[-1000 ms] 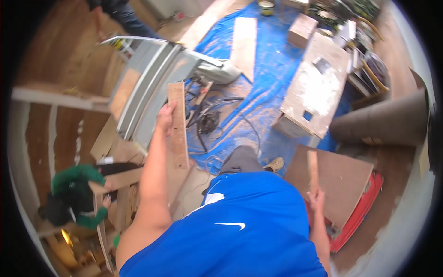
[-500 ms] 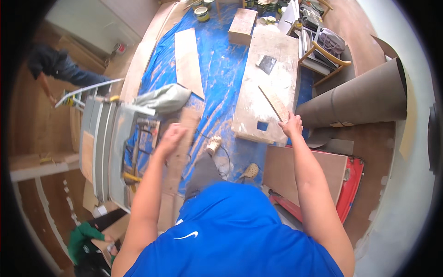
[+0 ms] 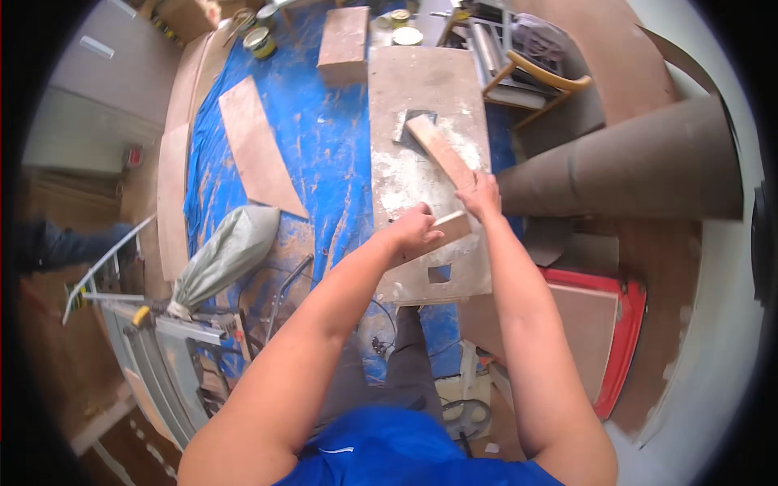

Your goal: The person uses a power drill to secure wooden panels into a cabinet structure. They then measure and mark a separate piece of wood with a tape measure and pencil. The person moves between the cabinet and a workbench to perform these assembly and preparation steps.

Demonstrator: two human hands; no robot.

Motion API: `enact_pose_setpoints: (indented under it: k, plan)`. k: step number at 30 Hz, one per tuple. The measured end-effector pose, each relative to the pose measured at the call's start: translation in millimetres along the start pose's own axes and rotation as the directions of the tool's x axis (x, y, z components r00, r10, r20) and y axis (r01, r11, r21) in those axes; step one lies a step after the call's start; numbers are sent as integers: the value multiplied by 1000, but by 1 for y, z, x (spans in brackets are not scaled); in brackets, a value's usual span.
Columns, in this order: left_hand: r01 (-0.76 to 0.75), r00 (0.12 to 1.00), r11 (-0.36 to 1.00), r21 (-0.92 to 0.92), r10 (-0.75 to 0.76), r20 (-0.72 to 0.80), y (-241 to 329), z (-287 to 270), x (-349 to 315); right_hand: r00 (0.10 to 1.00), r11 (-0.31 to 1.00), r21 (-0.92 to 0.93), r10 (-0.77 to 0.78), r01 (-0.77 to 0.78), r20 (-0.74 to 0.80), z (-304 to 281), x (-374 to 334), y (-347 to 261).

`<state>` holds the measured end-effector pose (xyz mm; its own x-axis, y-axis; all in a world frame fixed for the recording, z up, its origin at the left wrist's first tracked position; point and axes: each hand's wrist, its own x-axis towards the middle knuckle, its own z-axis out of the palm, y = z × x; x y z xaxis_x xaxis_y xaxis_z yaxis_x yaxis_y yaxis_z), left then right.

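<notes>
My left hand (image 3: 413, 232) is closed on the edge of a wooden board (image 3: 454, 231), seen foreshortened over the near end of the workbench (image 3: 425, 77). My right hand (image 3: 481, 195) grips the near end of a narrow wooden strip (image 3: 442, 152), which slants away to the far left above the bench top. Beneath the strip's far tip, a dark square piece (image 3: 413, 131) lies on the white-smeared surface. A square hole cuts through the bench top just past the left hand's board.
Blue sheeting (image 3: 324, 138) covers the floor, with a long plywood board (image 3: 258, 146) on it. A grey-green bag (image 3: 231, 247) lies beside a metal machine (image 3: 166, 356) at left. On the right are a large brown roll (image 3: 624, 166) and a chair (image 3: 551, 77). A stepladder (image 3: 105, 267) stands far left.
I have moved up to the workbench. My left hand has swung right with its board, now over the bench near my right hand. The right hand's strip has turned to show its broad face.
</notes>
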<state>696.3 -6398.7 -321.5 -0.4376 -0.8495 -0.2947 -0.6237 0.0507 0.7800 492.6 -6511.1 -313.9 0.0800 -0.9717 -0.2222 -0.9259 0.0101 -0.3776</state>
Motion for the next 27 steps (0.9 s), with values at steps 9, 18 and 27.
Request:
enact_pose_setpoints:
  k: [9,18,27]
  plan:
    - [111,991,967,230,-125,50,48,12,67,968,946,-204,-245,251,55,8,111,38]
    - [-85,991,954,286,110,-71,83,19,28,980,802,566,-117,190,-163,-33,-17,82]
    - [-189,969,940,283,132,209,78,124,62,934,680,665,348,-309,78,-22,-231,194]
